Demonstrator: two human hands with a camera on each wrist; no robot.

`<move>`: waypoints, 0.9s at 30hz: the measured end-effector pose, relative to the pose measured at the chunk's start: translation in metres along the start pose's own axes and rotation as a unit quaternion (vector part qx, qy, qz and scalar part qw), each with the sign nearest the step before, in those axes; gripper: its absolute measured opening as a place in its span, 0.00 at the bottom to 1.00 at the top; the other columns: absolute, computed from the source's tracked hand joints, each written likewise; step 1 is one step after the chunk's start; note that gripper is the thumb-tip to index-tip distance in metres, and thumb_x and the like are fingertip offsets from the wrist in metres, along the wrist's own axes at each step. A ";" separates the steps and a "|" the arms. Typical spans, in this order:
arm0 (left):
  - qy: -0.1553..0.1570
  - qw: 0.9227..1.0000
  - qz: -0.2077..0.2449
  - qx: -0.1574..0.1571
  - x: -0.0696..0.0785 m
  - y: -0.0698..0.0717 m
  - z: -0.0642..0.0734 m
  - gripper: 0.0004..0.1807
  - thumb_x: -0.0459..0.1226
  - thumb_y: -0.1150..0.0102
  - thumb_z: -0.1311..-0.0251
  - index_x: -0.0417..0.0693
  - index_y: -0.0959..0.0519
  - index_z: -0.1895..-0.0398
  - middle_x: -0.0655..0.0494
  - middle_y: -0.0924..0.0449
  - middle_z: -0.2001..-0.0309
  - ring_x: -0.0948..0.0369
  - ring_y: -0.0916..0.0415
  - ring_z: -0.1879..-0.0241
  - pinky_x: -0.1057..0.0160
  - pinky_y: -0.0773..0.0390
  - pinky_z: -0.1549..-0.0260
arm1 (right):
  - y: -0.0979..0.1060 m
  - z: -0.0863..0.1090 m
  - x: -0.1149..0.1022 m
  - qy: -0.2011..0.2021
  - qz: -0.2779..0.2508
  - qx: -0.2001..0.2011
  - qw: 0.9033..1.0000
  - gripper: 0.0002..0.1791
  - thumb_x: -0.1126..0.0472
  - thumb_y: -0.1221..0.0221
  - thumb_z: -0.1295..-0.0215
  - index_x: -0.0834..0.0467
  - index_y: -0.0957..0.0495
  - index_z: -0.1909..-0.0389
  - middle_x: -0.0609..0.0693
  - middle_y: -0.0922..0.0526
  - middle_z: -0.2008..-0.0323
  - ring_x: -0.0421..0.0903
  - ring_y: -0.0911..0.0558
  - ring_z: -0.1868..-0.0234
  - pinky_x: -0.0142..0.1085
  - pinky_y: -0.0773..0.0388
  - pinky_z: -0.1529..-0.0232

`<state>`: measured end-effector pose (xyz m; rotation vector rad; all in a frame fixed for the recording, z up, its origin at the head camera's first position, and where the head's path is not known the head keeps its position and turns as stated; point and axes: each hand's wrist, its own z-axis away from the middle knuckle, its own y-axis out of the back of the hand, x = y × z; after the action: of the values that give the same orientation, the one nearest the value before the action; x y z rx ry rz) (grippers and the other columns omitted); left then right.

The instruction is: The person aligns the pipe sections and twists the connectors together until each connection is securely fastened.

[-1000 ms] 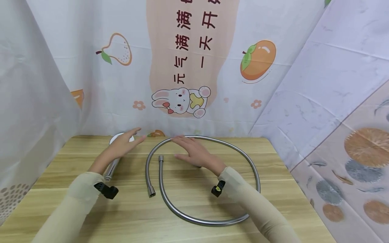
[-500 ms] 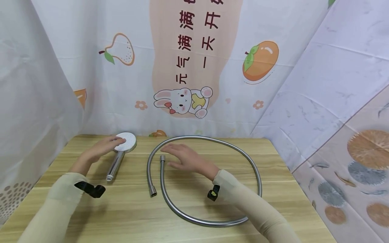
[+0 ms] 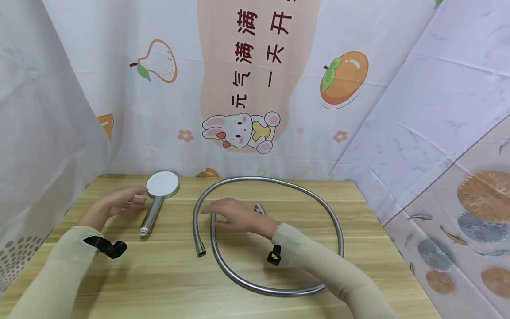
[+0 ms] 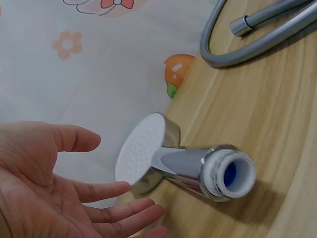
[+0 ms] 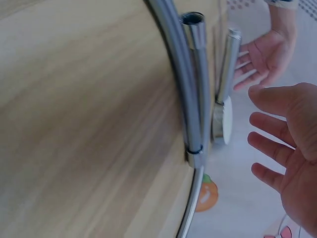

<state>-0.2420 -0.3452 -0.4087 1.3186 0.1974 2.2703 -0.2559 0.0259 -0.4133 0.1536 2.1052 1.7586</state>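
A hand shower [image 3: 162, 184] with a white round face and a chrome handle lies at the far left of the table. My left hand [image 3: 121, 203] is just left of it, fingers loosely extended and holding nothing. In the left wrist view the shower's handle end [image 4: 230, 173] shows a white threaded ring with blue inside. A grey metal shower hose [image 3: 275, 292] lies in a wide loop. My right hand [image 3: 235, 215] hovers over the loop's left side with relaxed fingers and nothing in them; it hides one hose end in the head view. The other hose end [image 3: 201, 249] points toward me.
A small chrome fitting [image 3: 260, 208] lies inside the hose loop, partly hidden by the right hand and wrist. The wooden table [image 3: 167, 283] ends at a printed curtain [image 3: 159, 128] behind, with cloth hanging on both sides.
My left hand has moved left, from over the hand shower to beside it, uncovering its face. My right hand has shifted left and slightly nearer, exposing the chrome fitting.
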 end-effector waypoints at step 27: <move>0.012 0.993 0.096 -0.064 -0.021 -0.008 -0.027 0.05 0.37 0.45 0.29 0.46 0.25 0.55 0.59 0.22 0.62 0.64 0.21 0.60 0.60 0.15 0.54 | -0.036 -0.022 -0.012 0.055 0.047 -0.063 0.995 0.20 0.66 0.34 0.34 0.49 0.17 0.42 0.45 0.17 0.39 0.40 0.20 0.36 0.25 0.28 0.35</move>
<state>-0.2536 -0.3457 -0.4422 1.2911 -0.0701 2.4148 -0.2471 -0.0058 -0.4420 0.1252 2.0854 1.9918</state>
